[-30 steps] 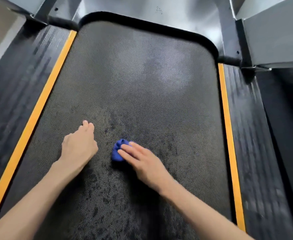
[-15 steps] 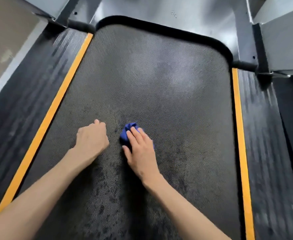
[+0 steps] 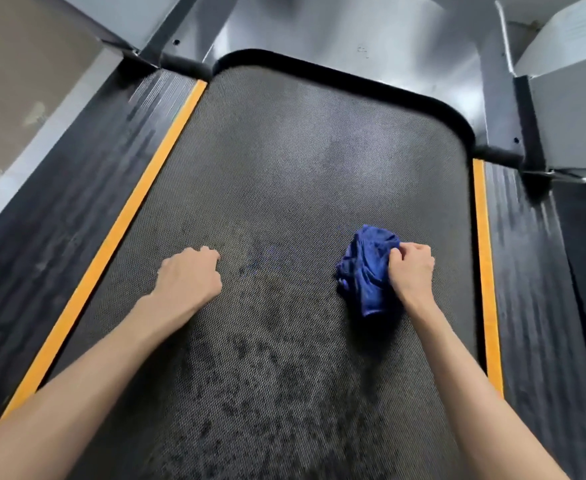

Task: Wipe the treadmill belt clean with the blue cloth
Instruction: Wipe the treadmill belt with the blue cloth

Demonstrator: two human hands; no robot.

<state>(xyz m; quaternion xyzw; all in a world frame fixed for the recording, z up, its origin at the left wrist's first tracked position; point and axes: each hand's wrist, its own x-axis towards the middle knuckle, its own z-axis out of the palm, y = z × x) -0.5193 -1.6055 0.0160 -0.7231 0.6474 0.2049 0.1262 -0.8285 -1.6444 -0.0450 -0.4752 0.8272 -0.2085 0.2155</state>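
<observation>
While the right hand [image 3: 411, 271] bunches the blue cloth [image 3: 366, 268] down on the treadmill belt [image 3: 284, 161], its fingers are curled round the crumpled fabric; the cloth lies near the belt's right edge, just inside the right orange strip [image 3: 486, 271], with the hand on its right side; the left hand [image 3: 189, 275] sits over the belt's left half, fingers curled together and holding nothing; dark speckled patches mark the belt's near end; the left orange strip [image 3: 128, 209] borders the left edge.
</observation>
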